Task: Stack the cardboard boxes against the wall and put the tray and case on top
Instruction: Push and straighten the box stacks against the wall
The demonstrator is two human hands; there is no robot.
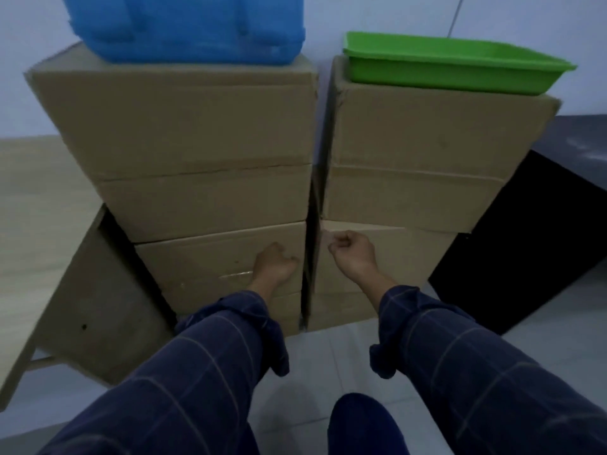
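Cardboard stacks point(203, 198), wall-side at twelve o'clock: blue case point(184, 27) tops ours at eleven, green tray point(453, 64) at one (both placed); left hand point(274, 262) and right hand point(353, 249) clenched, empty.

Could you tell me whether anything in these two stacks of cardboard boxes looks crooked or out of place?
Yes. In the right stack, the lower brown cardboard box looks tilted, its top edge slanting under the box above. The green plastic tray overhangs its top box on the right. The blue plastic case on the left stack looks settled.
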